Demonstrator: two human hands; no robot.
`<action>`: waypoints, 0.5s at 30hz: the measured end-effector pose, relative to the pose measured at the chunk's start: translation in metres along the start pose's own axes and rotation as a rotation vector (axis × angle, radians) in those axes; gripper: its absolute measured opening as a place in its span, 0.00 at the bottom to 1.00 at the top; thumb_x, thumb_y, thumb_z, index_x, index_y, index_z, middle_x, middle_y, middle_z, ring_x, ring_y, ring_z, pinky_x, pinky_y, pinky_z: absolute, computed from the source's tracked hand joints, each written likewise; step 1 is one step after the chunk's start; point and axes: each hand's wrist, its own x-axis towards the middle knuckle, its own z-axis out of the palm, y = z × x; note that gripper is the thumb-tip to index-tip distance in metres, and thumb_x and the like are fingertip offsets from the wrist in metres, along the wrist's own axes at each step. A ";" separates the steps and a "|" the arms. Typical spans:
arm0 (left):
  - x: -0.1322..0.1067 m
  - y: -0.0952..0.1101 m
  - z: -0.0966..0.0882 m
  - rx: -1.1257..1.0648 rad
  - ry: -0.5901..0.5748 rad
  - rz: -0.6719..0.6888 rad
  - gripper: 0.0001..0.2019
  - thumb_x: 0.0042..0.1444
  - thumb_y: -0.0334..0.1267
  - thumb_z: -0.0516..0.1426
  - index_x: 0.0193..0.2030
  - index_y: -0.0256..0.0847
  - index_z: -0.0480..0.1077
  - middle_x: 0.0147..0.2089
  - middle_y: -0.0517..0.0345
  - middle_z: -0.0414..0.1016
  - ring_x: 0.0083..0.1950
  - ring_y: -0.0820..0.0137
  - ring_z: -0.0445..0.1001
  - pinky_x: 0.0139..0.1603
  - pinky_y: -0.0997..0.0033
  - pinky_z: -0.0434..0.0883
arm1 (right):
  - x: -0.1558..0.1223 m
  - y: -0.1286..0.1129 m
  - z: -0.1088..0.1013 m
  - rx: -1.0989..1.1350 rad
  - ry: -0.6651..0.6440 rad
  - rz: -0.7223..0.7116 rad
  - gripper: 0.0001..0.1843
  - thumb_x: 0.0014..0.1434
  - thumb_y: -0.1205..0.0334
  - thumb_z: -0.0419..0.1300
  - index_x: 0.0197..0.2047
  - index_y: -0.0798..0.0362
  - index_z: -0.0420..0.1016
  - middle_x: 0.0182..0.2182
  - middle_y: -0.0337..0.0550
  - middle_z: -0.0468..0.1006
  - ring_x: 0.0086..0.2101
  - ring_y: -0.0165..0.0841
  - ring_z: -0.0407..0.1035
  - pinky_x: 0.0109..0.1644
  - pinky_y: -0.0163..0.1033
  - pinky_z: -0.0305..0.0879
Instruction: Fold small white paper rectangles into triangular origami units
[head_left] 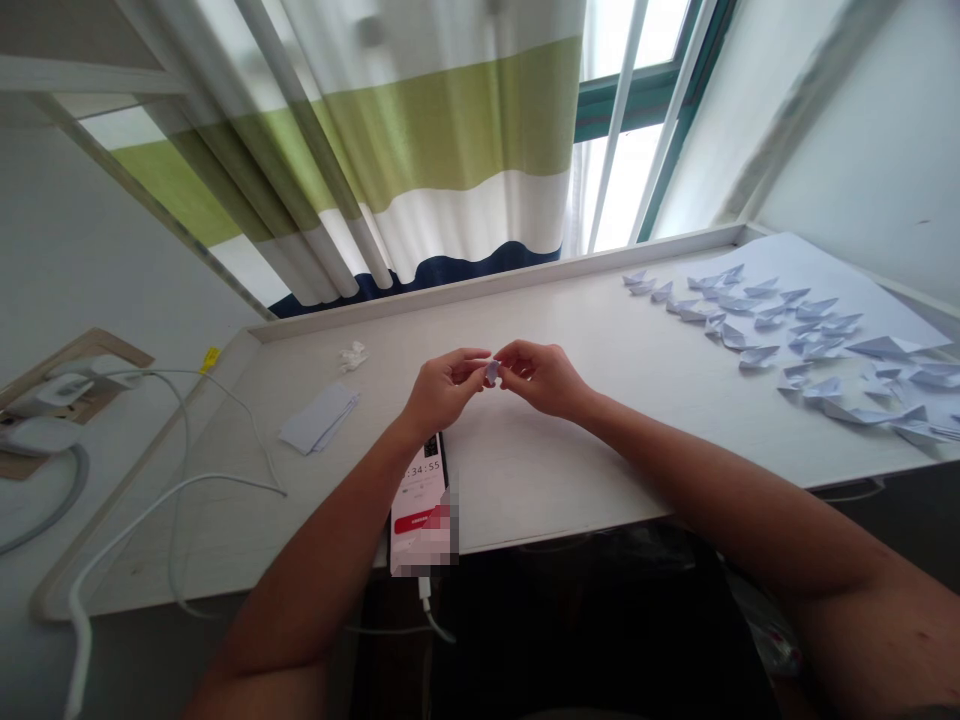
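Between my two hands, over the middle of the white desk, is a small folded piece of white paper (493, 373). My left hand (448, 388) pinches it from the left with thumb and fingers. From the right, my right hand (541, 377) grips its other side, fingertips close to those of the left. Part of the paper is hidden behind the fingers, so its exact shape is unclear. Many small folded paper boats (757, 356) sit in loose rows on the right of the desk. A few flat paper slips (320, 418) lie stacked to the left.
A crumpled paper scrap (352, 356) lies behind the slips. Below my left forearm, a phone (420, 500) with a timer rests at the desk's front edge, its cable plugged in. White cables (225, 478) cross the left side. A large white sheet (825, 285) lies at the right back.
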 end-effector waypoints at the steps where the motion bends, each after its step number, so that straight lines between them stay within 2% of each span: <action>1: 0.000 0.000 0.001 -0.029 0.009 0.002 0.17 0.62 0.44 0.69 0.55 0.37 0.83 0.44 0.46 0.89 0.41 0.62 0.88 0.48 0.57 0.85 | 0.000 0.001 0.001 -0.027 0.010 -0.010 0.07 0.66 0.57 0.67 0.43 0.52 0.82 0.33 0.43 0.87 0.32 0.35 0.82 0.40 0.43 0.79; 7: 0.000 0.009 0.003 -0.179 0.077 -0.040 0.13 0.59 0.43 0.71 0.47 0.38 0.85 0.41 0.50 0.88 0.41 0.62 0.87 0.51 0.56 0.84 | 0.000 0.003 0.000 -0.113 0.038 -0.135 0.09 0.70 0.62 0.61 0.47 0.52 0.83 0.36 0.44 0.87 0.32 0.33 0.80 0.39 0.40 0.78; 12: 0.000 0.013 0.003 -0.277 0.089 -0.147 0.17 0.54 0.47 0.74 0.43 0.36 0.83 0.42 0.48 0.88 0.43 0.61 0.87 0.54 0.55 0.83 | -0.001 0.000 -0.002 -0.131 0.040 -0.271 0.10 0.71 0.61 0.61 0.45 0.52 0.85 0.37 0.46 0.86 0.34 0.34 0.80 0.40 0.41 0.79; 15: 0.001 0.011 0.003 -0.293 0.113 -0.169 0.21 0.47 0.46 0.78 0.39 0.36 0.79 0.40 0.50 0.88 0.42 0.62 0.87 0.52 0.56 0.83 | -0.002 -0.005 -0.002 -0.057 0.027 -0.249 0.08 0.69 0.59 0.63 0.43 0.50 0.84 0.40 0.46 0.86 0.37 0.35 0.81 0.44 0.44 0.82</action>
